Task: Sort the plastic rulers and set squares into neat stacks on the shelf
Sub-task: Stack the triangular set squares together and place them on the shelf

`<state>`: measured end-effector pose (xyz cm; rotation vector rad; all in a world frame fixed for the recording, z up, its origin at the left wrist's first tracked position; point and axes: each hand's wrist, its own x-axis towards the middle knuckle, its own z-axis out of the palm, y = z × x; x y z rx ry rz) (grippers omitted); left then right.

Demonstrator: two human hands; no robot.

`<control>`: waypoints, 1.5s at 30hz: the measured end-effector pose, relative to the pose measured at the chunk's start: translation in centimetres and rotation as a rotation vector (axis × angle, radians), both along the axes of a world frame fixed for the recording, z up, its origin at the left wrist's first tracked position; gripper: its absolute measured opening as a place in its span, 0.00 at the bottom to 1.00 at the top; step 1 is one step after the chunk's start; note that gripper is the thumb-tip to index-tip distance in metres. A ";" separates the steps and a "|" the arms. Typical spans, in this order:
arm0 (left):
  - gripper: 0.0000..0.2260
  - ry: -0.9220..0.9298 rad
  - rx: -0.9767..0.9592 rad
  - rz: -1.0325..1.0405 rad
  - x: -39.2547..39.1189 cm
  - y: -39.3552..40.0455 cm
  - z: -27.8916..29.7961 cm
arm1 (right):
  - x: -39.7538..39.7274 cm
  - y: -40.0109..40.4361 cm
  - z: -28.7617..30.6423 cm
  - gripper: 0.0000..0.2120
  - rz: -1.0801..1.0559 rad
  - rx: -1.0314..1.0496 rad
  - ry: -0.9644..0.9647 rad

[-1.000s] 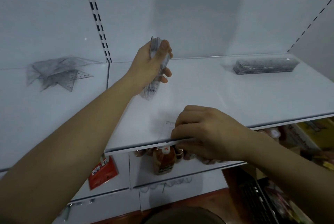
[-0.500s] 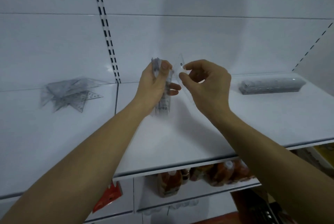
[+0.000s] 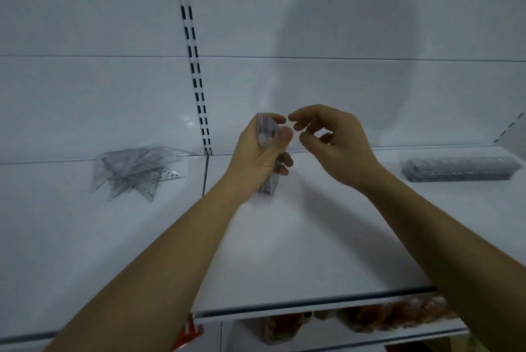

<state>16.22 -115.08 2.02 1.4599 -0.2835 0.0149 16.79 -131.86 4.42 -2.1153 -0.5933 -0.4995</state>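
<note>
The left hand (image 3: 257,155) grips upright rulers (image 3: 266,135); the right hand (image 3: 327,144), fingers loosely curled and empty, could knock them loose.

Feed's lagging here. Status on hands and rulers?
Left hand gripping ruler bundle upright. Right hand empty beside it. Ruler stack right; set squares loose, left.

No text, brand or sign can be read. Printed scale markings show on the lower end of the bundle of clear rulers (image 3: 267,178) gripped in the left hand (image 3: 256,158), too blurred to make out. Numerals on the set squares (image 3: 136,169), well to the left of that hand, are equally illegible.
</note>
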 end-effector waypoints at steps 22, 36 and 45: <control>0.27 -0.153 0.404 -0.168 0.2 -1.6 -2.7 | 1.6 -0.5 -4.7 0.11 0.059 -0.262 -0.343; 0.06 -0.448 1.269 -0.025 0.8 -0.2 -4.7 | 3.5 -1.3 -6.4 0.18 -0.162 -0.292 -0.260; 0.15 -0.327 1.131 -0.179 0.9 0.2 -4.0 | 3.1 -1.0 -6.0 0.19 -0.213 -0.266 -0.184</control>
